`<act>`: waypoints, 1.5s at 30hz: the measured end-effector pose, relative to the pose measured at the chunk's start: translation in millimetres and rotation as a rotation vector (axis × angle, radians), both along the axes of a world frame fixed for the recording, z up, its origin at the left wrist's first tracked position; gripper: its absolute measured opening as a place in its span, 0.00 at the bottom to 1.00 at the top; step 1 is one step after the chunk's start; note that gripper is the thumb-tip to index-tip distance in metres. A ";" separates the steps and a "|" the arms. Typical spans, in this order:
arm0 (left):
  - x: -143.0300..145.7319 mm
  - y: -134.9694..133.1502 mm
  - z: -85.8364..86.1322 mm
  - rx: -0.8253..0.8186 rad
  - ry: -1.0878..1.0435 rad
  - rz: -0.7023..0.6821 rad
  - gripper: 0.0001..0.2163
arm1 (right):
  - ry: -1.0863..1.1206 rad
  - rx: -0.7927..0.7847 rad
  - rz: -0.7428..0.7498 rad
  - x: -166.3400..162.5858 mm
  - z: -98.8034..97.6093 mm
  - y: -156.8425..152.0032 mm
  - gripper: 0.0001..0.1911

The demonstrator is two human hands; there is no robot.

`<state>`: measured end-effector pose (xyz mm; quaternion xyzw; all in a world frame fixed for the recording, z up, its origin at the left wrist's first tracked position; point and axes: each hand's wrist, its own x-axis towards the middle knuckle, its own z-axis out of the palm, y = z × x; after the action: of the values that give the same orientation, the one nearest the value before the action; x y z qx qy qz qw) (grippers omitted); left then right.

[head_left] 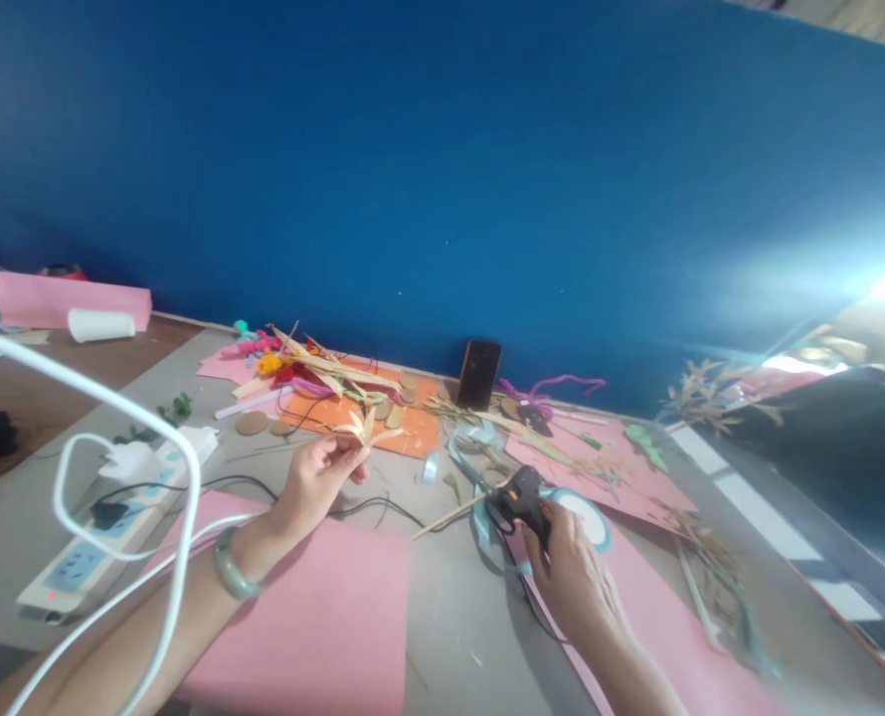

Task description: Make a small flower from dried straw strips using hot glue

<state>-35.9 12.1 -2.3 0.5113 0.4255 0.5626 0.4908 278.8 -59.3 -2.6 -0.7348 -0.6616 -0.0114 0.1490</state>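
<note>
My left hand [323,472], a bracelet on its wrist, pinches a small star-shaped flower [368,430] of pale, dry husk-like strips between thumb and fingers. Over on the right, my right hand [566,557] is closed around a black glue gun [521,500], whose details are partly hidden by the fingers. A thin pale stick [453,512] lies just left of the glue gun. Light blue ribbon [483,517] loops beside and beneath it, near a round white-and-blue roll [583,519]. Pink paper [323,607] lies below my left forearm.
A power strip [77,572] with plugs and a looping white cable [189,497] takes up the left side. Toward the blue wall are dry strips [330,368], orange paper [420,430] and a propped dark phone [478,375]. A white cup [100,325] lies at far left.
</note>
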 end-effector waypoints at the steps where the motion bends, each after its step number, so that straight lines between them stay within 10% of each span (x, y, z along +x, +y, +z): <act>1: 0.0 0.0 0.0 -0.003 -0.003 0.001 0.11 | -0.027 0.010 -0.008 2.6 -0.2 0.7 0.17; 19: 0.8 -1.1 -1.2 0.006 0.019 -0.017 0.11 | -0.253 -0.007 -0.186 60.2 -12.1 10.3 0.19; 22: 2.1 -3.4 0.6 -0.009 0.017 -0.022 0.11 | -0.355 0.082 -0.091 35.4 10.2 4.7 0.17; 31: 6.5 -5.8 7.7 -0.052 -0.041 0.022 0.12 | 0.411 -0.090 0.495 -94.8 69.9 23.1 0.10; 45: 5.9 -7.4 12.0 -0.062 -0.100 0.013 0.14 | 0.914 0.047 0.454 -163.7 54.4 68.1 0.10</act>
<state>-30.0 4.7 9.7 0.4644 0.4210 0.5773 0.5232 115.1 8.8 51.8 -0.4989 -0.6715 0.3287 0.4384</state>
